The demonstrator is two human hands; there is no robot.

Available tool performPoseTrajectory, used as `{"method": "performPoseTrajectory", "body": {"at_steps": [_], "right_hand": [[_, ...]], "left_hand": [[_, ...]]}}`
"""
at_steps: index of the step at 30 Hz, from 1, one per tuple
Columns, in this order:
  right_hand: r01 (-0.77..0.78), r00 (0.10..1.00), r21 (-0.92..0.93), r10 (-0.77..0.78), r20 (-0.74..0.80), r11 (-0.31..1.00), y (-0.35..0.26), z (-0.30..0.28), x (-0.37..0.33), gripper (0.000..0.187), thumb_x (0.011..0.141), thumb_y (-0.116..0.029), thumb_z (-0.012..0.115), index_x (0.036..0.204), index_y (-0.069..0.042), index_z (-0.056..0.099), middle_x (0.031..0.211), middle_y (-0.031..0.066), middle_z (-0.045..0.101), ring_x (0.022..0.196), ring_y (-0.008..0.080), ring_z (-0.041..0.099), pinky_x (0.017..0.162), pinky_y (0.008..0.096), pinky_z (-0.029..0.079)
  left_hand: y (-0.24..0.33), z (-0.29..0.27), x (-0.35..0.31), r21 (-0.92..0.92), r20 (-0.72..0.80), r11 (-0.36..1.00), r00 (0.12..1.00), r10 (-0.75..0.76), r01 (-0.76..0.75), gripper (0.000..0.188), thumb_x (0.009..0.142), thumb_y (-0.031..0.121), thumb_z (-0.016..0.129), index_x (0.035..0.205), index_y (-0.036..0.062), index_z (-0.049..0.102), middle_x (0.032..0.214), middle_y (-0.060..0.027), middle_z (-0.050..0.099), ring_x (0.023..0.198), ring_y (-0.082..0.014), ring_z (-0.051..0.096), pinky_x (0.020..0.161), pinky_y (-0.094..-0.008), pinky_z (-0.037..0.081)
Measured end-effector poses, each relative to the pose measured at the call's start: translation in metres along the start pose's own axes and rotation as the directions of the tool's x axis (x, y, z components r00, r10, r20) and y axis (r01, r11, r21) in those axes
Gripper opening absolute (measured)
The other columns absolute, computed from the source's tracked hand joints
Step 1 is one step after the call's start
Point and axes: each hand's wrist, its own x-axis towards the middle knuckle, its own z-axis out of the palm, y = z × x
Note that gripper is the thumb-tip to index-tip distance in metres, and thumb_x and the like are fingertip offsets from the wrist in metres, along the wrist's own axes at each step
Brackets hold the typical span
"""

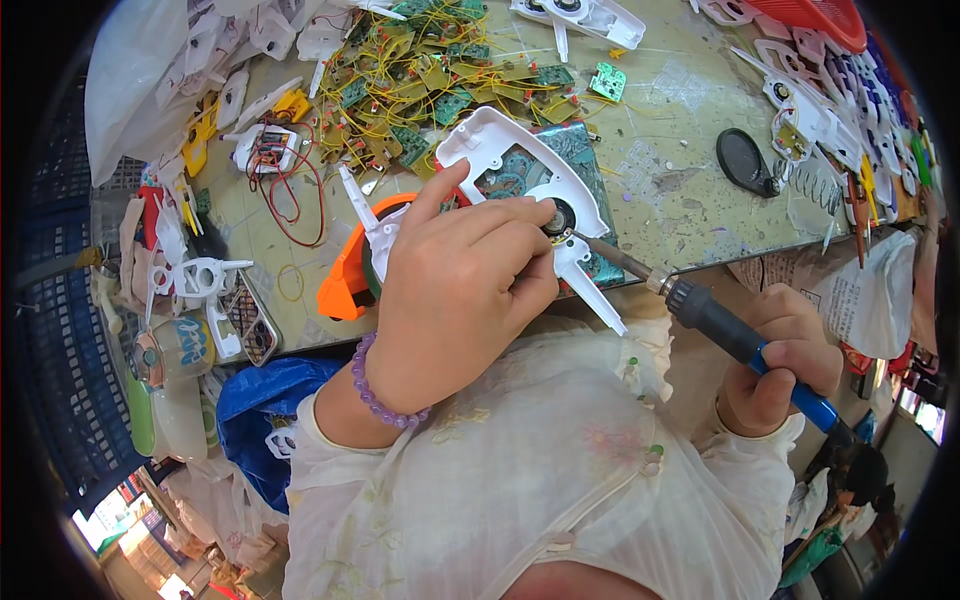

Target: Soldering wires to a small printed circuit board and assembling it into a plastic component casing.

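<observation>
My left hand (pixel 460 270), with a purple bead bracelet, grips a white plastic housing (pixel 580 190) at the table's near edge. Its fingertips press by a round black speaker (pixel 562 213) set in the housing. In my right hand (pixel 785 360) is a soldering iron (pixel 715 315) with a blue and black handle. The iron's metal tip points left and reaches the speaker's edge, close to my left fingertips; whether it touches a contact is too small to tell. Under the housing lies a teal patterned flat object (pixel 565 150). An orange plastic piece (pixel 342 280) sits beside my left hand, partly hidden.
Green circuit boards (pixel 430 85) with yellow wires are heaped at the back. A battery holder (pixel 272 148) with red wires lies at left. On the right are a black round dish (pixel 745 160), a coil spring (pixel 818 180) and stacked white housings (pixel 815 115). A red basket (pixel 815 15) stands behind.
</observation>
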Motion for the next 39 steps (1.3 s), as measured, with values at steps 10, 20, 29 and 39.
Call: {"method": "performPoseTrajectory", "body": {"at_steps": [10, 20, 29, 39], "right_hand": [[0.001, 0.999, -0.002, -0.001, 0.035, 1.000, 0.000, 0.001, 0.003, 0.028, 0.092, -0.034, 0.056, 0.086, -0.009, 0.046, 0.056, 0.0026, 0.044, 0.047, 0.0150, 0.039, 0.046, 0.0304, 0.030], [0.004, 0.999, 0.018, -0.005, 0.043, 1.000, 0.003, 0.002, 0.003, 0.028, 0.092, -0.033, 0.056, 0.086, -0.008, 0.046, 0.056, 0.0024, 0.043, 0.046, 0.0148, 0.037, 0.046, 0.0304, 0.029], [0.022, 0.999, 0.011, -0.023, 0.048, 1.000, 0.004, 0.001, 0.005, 0.028, 0.092, -0.033, 0.055, 0.085, -0.007, 0.046, 0.055, 0.0033, 0.042, 0.046, 0.0157, 0.037, 0.046, 0.0308, 0.028], [0.022, 1.000, 0.020, -0.023, 0.021, 1.000, 0.005, 0.002, 0.006, 0.029, 0.092, -0.033, 0.055, 0.083, -0.008, 0.045, 0.054, 0.0029, 0.043, 0.045, 0.0158, 0.038, 0.045, 0.0311, 0.028]], "left_hand": [[0.001, 0.001, 0.000, 0.023, -0.010, 1.000, 1.000, 0.009, -0.009, 0.009, 0.069, 0.005, 0.069, 0.071, 0.0043, 0.059, 0.089, -0.0040, 0.068, 0.081, -0.0200, 0.065, 0.095, -0.0464, 0.043], [0.001, 0.000, -0.001, 0.045, 0.024, 0.999, 1.000, 0.013, -0.014, 0.011, 0.068, 0.006, 0.069, 0.073, 0.0045, 0.060, 0.091, -0.0037, 0.068, 0.082, -0.0199, 0.064, 0.097, -0.0461, 0.041], [0.001, -0.003, 0.000, 0.042, 0.049, 0.999, 0.999, 0.016, -0.018, 0.010, 0.069, 0.007, 0.069, 0.074, 0.0056, 0.061, 0.091, -0.0036, 0.067, 0.082, -0.0196, 0.064, 0.098, -0.0471, 0.039], [0.000, -0.004, 0.000, 0.045, 0.055, 0.999, 0.998, 0.013, -0.016, 0.009, 0.069, 0.006, 0.069, 0.073, 0.0057, 0.061, 0.091, -0.0032, 0.068, 0.081, -0.0191, 0.064, 0.098, -0.0481, 0.039]]}}
